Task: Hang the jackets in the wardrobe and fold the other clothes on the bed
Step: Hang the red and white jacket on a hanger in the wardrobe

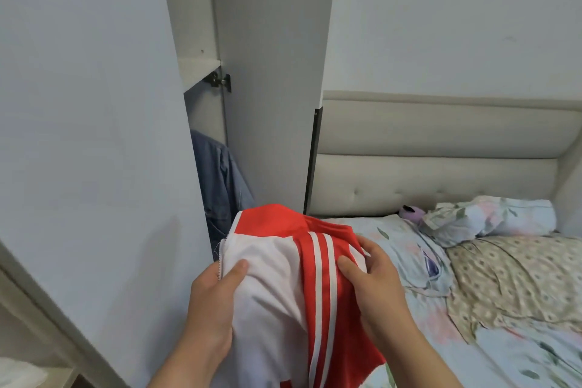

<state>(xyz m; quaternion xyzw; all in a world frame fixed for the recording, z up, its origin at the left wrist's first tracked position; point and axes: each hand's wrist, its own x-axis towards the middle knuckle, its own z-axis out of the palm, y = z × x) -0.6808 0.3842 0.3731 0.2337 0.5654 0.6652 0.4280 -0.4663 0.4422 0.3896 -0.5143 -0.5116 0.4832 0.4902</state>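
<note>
I hold a red and white track jacket (pixel 283 268) with white sleeve stripes up in front of me, just before the wardrobe opening. My left hand (pixel 214 302) grips its white front beside the zipper edge, thumb on top. My right hand (pixel 374 280) grips the red striped part from the right. The white wardrobe (pixel 201 69) stands ajar between its two doors, and a blue denim garment (pixel 220 179) hangs inside the gap. The bed (pixel 504 340) with floral sheets lies to the right. I cannot see a hanger.
The wardrobe's left door (pixel 94 135) fills the left of the view and its right door (pixel 274 88) stands open toward the padded beige headboard (pixel 441 151). A rolled floral pillow (pixel 491 217) and a small purple toy (pixel 412 214) lie at the head of the bed.
</note>
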